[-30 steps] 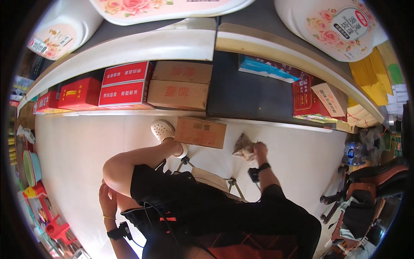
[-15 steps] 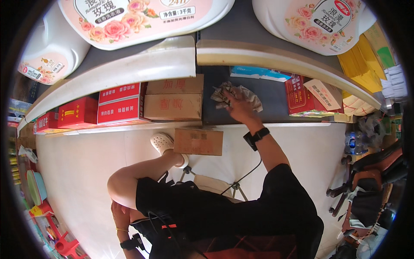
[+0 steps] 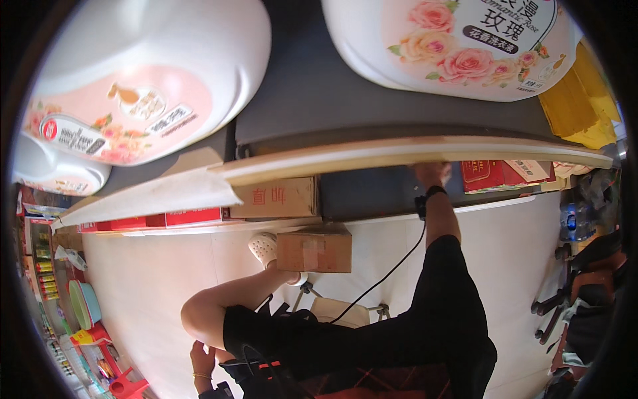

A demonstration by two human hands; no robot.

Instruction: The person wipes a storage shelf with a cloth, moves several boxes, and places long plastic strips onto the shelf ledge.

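Observation:
My right hand [image 3: 433,174] reaches onto the dark lower shelf [image 3: 372,193], under the front edge of the upper shelf. It is blurred and its fingers are hidden by that edge, so what they hold cannot be made out. Just right of it stands a red box [image 3: 477,176]; to its left is a brown carton [image 3: 279,198]. My left hand [image 3: 203,359] rests loosely beside my bent leg, fingers partly in view and nothing seen in them. A crumpled printed cloth, visible earlier, is out of sight now.
Large white detergent jugs [image 3: 458,50] stand on the upper shelf, whose pale edge strip [image 3: 399,151] juts out over the lower one. A small carton [image 3: 314,250] is by my foot. Bottles [image 3: 575,223] and a chair [image 3: 588,286] are at right, basins [image 3: 83,304] at left.
My right hand has moved right along the lower shelf and partly under the upper edge. The crumpled cloth beneath it has gone from view. My view has shifted, with the jugs looming closer.

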